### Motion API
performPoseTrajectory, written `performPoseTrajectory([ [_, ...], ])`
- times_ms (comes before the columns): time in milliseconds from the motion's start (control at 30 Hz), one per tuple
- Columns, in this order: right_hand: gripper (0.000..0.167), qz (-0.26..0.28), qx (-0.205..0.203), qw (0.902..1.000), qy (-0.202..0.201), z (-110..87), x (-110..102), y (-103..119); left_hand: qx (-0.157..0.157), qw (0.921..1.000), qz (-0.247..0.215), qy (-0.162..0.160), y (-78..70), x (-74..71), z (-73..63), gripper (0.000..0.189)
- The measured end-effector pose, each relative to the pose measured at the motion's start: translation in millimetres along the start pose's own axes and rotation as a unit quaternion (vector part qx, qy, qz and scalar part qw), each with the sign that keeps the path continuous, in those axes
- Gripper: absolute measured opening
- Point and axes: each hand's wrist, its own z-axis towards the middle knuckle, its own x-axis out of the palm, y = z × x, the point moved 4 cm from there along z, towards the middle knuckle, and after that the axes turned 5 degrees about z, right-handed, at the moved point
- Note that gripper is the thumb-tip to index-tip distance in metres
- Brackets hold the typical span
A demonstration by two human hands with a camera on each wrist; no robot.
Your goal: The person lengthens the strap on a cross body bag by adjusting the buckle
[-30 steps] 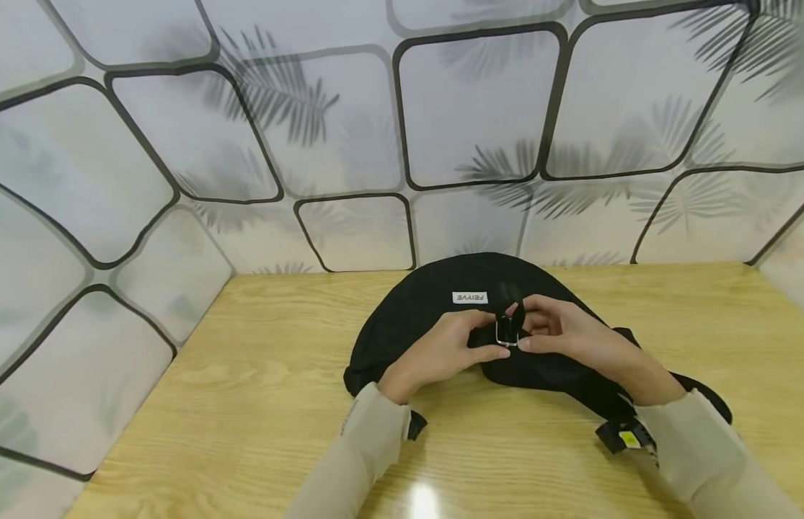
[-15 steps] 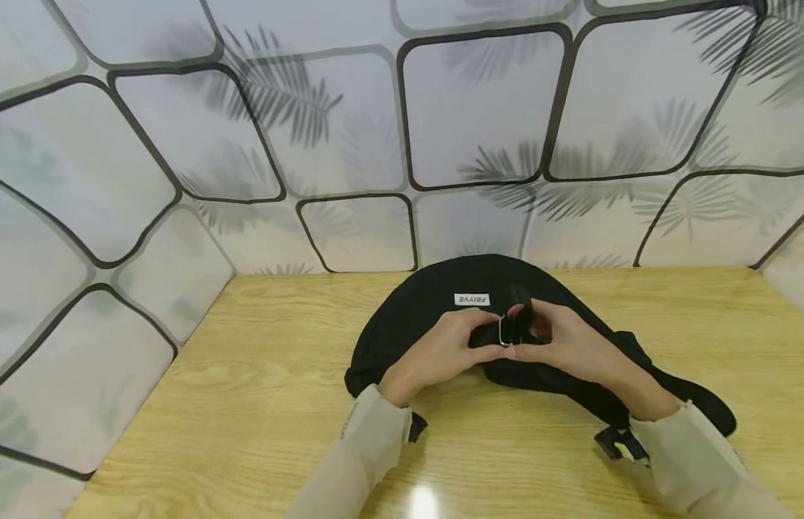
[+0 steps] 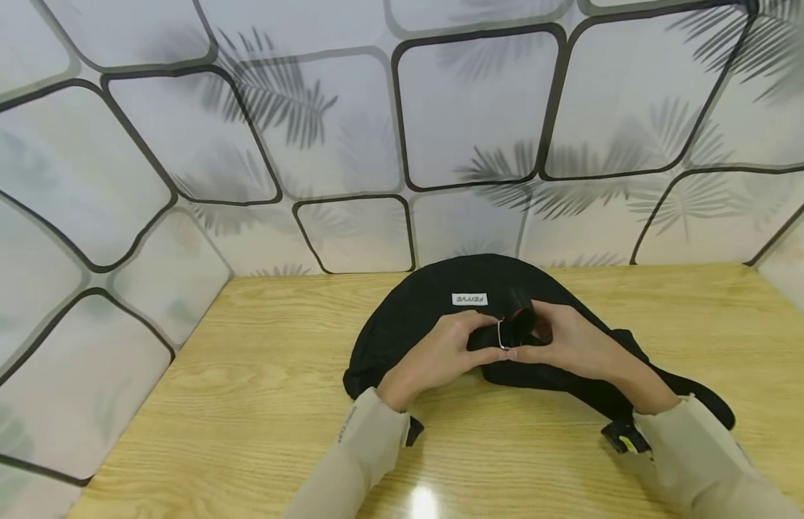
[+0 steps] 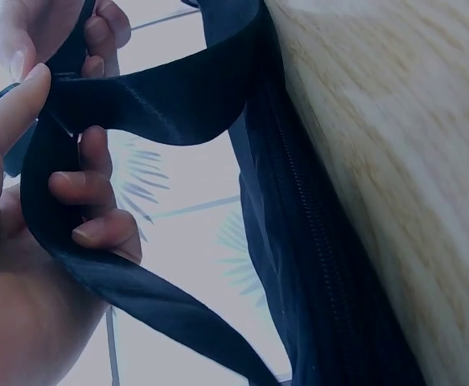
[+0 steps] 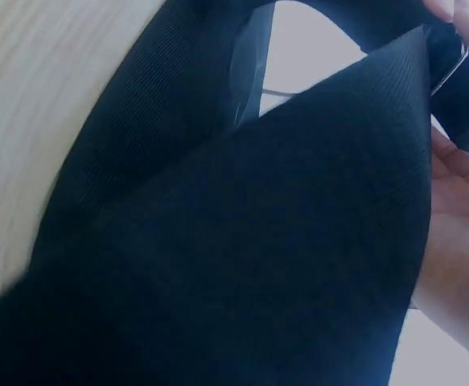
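A black fabric bag (image 3: 427, 288) with a small white label (image 3: 469, 299) lies across the table. In front of it, my left hand (image 3: 440, 349) pinches a black webbing strap (image 4: 170, 100) between thumb and fingers, just left of a thin metal slide buckle (image 3: 502, 335). From the other side, my right hand (image 3: 577, 342) pinches the strap at the buckle, thumbs nearly meeting. A loop of strap (image 3: 523, 317) stands up by the right fingers. In the right wrist view a broad length of strap (image 5: 258, 241) fills the middle and hides much of the grip.
A black plastic clip (image 3: 625, 438) lies beside the right sleeve, and another black end piece (image 3: 414, 430) shows by the left sleeve. The wood-grain table (image 3: 246, 404) meets a patterned backdrop (image 3: 350, 144) behind the bag and at the left.
The right hand has closed in around the strap beside the buckle, and the buckle has turned more edge-on. The strap end above it now bends over into a loop. The left hand has hardly moved.
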Motion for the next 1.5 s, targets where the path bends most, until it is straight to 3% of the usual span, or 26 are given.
performPoseTrajectory([
  [367, 0.033, -0.029, 0.015, 0.9994, -0.008, -1.8, -6, 0, -0.005, 0.9999, 0.015, 0.004, 0.4, -5.0, -5.3, 0.042],
  [700, 0.027, -0.008, 0.031, 0.9994, 0.008, -6.3, -13, -2, -0.007, 0.9995, 0.030, 0.005, 4.7, -11.4, -12.0, 0.041],
  [1100, 0.035, -0.032, 0.028, 0.9991, -0.004, -15.4, -25, -9, -0.011, 0.9994, 0.029, 0.013, 11.0, -18.0, -20.0, 0.044],
  [1500, 0.051, -0.026, 0.055, 0.9981, -0.012, -22.5, -35, -18, -0.026, 0.9994, 0.023, 0.006, 18.1, -25.0, -29.3, 0.044],
])
